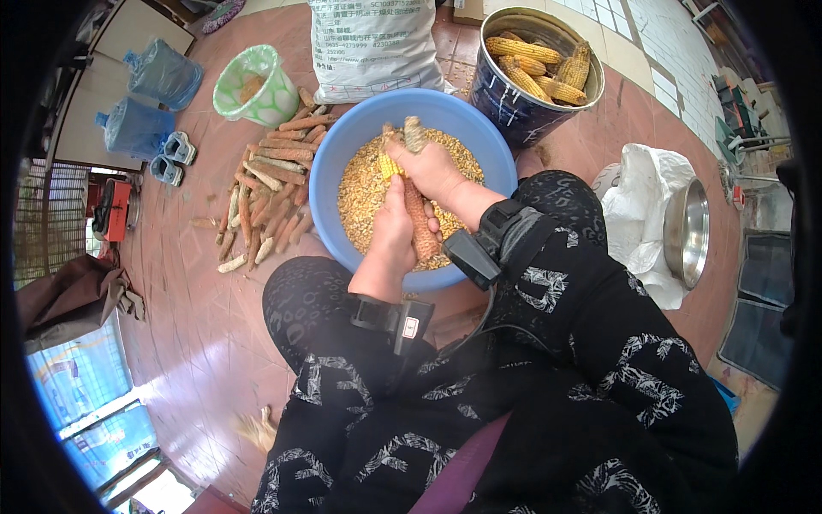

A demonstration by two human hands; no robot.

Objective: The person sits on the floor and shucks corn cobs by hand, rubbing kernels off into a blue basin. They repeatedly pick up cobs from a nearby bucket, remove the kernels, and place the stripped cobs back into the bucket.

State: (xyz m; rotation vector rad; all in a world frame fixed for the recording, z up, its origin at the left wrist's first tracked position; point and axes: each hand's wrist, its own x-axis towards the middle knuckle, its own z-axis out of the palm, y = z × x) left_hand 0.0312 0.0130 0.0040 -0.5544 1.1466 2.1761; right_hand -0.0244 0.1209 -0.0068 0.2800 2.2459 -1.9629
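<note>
My left hand (395, 221) is closed around a reddish, bare corn cob (420, 225), its thumb at a cob with some yellow kernels (390, 167). My right hand (429, 168) grips from above, against that yellow cob; a pale cob end (414, 133) sticks up by its fingers. How the cobs meet between the hands is partly hidden. Both hands are over a blue plastic basin (331, 135) holding loose corn kernels (359, 186). Beyond the basin, at the upper right, a dark bucket (498, 96) holds several yellow corn cobs (526, 51).
Bare cobs (270, 186) lie piled left of the basin. Behind them stands a green-and-white lined bin (276, 96), with a white woven sack (379, 51) beyond the basin. A metal bowl (690, 231) and white sacking (636, 225) are at right. Slippers (173, 157) and water jugs (138, 125) are at left.
</note>
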